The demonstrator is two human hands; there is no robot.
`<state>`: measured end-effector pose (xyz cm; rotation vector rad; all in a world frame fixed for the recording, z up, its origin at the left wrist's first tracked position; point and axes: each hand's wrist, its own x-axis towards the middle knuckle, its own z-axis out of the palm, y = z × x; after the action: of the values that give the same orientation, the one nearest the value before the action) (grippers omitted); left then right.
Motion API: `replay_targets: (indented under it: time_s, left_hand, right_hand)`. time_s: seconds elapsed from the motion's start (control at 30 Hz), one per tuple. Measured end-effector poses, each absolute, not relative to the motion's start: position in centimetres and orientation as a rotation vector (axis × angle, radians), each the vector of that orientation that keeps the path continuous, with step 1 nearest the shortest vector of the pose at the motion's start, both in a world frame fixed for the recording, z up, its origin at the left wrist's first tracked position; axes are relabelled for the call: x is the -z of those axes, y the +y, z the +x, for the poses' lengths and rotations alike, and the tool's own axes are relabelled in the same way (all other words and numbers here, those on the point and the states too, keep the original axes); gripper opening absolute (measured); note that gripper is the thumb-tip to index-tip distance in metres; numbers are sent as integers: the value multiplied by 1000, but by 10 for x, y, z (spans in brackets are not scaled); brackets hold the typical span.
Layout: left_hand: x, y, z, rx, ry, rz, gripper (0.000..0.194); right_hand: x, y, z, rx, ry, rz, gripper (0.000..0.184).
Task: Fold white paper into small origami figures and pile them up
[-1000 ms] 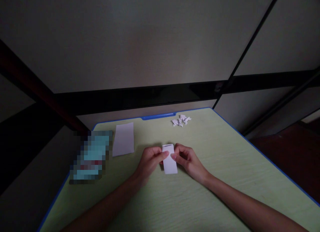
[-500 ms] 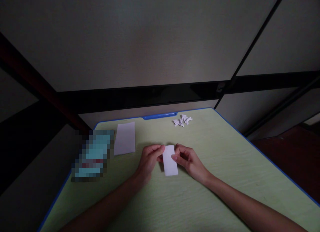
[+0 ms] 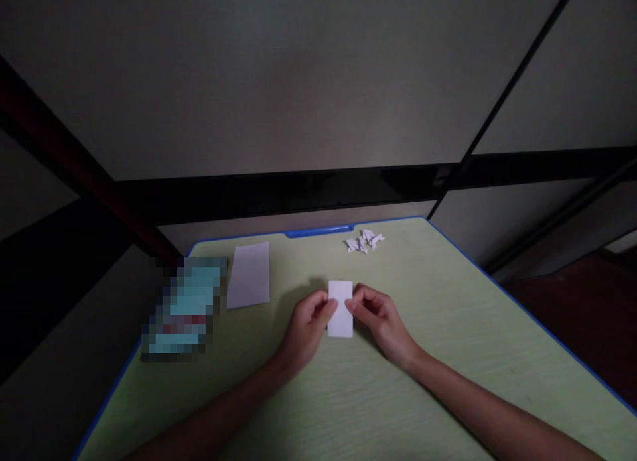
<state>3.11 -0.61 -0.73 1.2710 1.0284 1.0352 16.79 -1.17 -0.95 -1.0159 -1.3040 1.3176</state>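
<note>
A small white rectangular piece of paper [image 3: 340,320] is held upright, long side vertical, between my two hands over the table. My left hand [image 3: 309,322] pinches its left edge, with the thumb on the near face. The right edge is gripped by my right hand [image 3: 375,318], thumb also in front and fingers curled behind. Whether the paper is folded in layers I cannot tell. Beyond it, near the table's back edge, lie several small folded white paper pieces [image 3: 365,241].
A stack of white paper [image 3: 249,275] lies at the left of the light green table [image 3: 318,408]. Beside it is a blurred teal object [image 3: 192,305]. A blue pen-tray strip [image 3: 318,231] runs along the back edge, against pale cabinet panels [image 3: 288,83].
My left thumb has moved down from the paper's top left corner to the middle of its left edge. The paper is now straighter and slightly higher.
</note>
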Motion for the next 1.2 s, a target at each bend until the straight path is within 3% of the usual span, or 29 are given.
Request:
replay_targets:
  time_s: [0.37, 0.57, 0.8, 1.2]
  left_hand:
    - [0, -10, 31, -701, 1048, 1583, 23]
    - [2, -7, 28, -654, 1164, 1622, 36]
    - [-3, -2, 23, -719, 953, 1713, 21]
    - [-11, -5, 24, -529, 819, 1582, 18]
  right_hand:
    - [3, -15, 167, -1308, -1415, -1032, 23]
    - [4, -16, 169, -1254, -1348, -1035, 25]
    - [4, -13, 176, -1300, -1451, -1064, 27]
    - [-5, -13, 188, -1463, -1637, -1026, 32]
